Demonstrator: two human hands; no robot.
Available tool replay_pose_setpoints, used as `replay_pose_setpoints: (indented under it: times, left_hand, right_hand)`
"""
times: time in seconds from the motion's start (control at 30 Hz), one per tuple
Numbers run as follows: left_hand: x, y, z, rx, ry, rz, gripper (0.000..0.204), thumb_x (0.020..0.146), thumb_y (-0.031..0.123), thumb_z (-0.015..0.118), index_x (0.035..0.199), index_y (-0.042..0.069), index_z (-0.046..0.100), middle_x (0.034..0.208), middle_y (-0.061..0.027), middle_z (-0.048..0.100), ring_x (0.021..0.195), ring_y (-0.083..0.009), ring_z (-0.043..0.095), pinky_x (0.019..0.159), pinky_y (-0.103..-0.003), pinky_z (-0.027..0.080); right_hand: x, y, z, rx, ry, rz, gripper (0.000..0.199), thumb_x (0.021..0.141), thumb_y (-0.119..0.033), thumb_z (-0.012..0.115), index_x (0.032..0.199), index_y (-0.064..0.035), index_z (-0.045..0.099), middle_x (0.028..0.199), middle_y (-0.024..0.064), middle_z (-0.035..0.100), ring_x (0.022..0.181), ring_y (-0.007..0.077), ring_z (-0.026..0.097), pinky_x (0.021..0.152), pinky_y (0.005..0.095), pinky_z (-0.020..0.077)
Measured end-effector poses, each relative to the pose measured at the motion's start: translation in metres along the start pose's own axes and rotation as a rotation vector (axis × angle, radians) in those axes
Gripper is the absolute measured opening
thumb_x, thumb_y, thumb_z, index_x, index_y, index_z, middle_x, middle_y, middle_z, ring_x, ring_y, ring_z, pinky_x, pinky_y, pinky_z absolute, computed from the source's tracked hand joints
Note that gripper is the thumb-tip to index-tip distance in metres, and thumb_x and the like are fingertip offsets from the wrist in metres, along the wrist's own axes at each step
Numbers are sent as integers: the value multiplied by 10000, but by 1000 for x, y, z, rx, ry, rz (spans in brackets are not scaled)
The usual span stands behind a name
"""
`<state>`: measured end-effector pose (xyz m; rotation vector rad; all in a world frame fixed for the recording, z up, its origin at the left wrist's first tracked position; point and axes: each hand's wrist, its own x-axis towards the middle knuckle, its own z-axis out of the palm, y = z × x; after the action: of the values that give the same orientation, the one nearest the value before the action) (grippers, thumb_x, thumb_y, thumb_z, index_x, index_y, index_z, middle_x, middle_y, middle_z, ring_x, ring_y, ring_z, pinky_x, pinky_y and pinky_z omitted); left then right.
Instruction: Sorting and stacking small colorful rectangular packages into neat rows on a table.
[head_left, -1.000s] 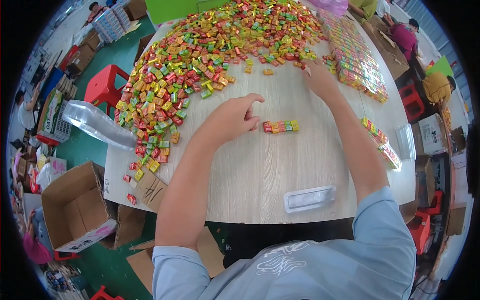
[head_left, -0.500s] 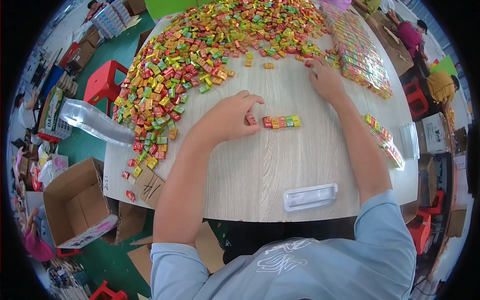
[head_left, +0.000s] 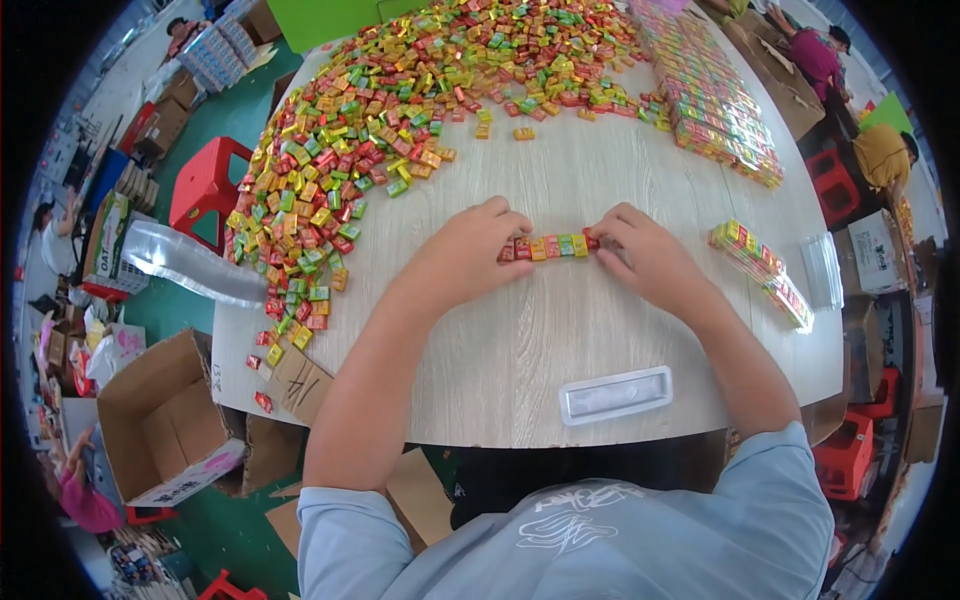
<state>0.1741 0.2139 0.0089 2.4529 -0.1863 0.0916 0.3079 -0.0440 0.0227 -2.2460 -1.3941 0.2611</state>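
Observation:
A short row of small wrapped candies [head_left: 552, 247], in red, orange, green and yellow, lies across the middle of the table. At its left end, my left hand [head_left: 468, 248] is closed with thumb and fingers on a red candy [head_left: 507, 251]. My right hand [head_left: 650, 258] pinches another red candy [head_left: 591, 240] against the right end. Toward the table's near edge sits a clear plastic tray [head_left: 615, 396], with no candy in it. A large heap of the same candies [head_left: 400, 110] spreads over the far and left parts of the table.
Clear-wrapped candy packs [head_left: 715, 100] are stacked at the far right. Two more packs [head_left: 760, 272] lie beyond my right forearm, near nested clear trays [head_left: 822, 272]. More trays [head_left: 195, 265] overhang the left edge. An open carton [head_left: 170, 420] and red stool [head_left: 205, 185] stand left.
My right hand has come back from the far heap to the row's right end, bringing a red candy. My left hand has brought its red candy up against the row's left end.

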Motion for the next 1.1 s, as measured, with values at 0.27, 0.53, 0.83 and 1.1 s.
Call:
replay_pose_setpoints:
  times: [0.27, 0.53, 0.83, 1.1]
  left_hand:
    - [7, 13, 9, 92, 45, -16, 348, 859, 202, 816, 1145, 52, 687, 1045, -127, 611, 1001, -337, 644, 880, -431, 534]
    - [12, 22, 13, 166, 27, -15, 339, 876, 166, 788, 1192, 92, 689, 1010, -116, 595, 966, -327, 629, 850, -432, 518]
    - [15, 28, 19, 218, 46, -49, 370, 844, 176, 814, 1194, 113, 714, 983, -116, 573, 902, -334, 625, 822, -447, 525]
    - [20, 34, 20, 241, 88, -39, 343, 850, 205, 818, 1163, 89, 741, 980, -126, 590, 890, -327, 630, 800, -438, 526]
  right_hand:
    - [1, 11, 12, 131, 102, -104, 428, 892, -132, 769, 1278, -51, 604, 1263, 144, 563, 1092, 331, 637, 918, 414, 551]
    - [6, 15, 19, 170, 55, -116, 432, 865, -98, 778, 1268, -43, 633, 1221, 150, 599, 1103, 354, 620, 964, 422, 528]
    - [8, 14, 24, 209, 103, -120, 365, 856, -73, 769, 1206, -26, 677, 1168, 144, 628, 1093, 347, 625, 947, 433, 526]
    - [8, 23, 29, 183, 169, -190, 323, 865, -103, 764, 1172, -36, 690, 1155, 128, 641, 1104, 347, 618, 957, 444, 516]
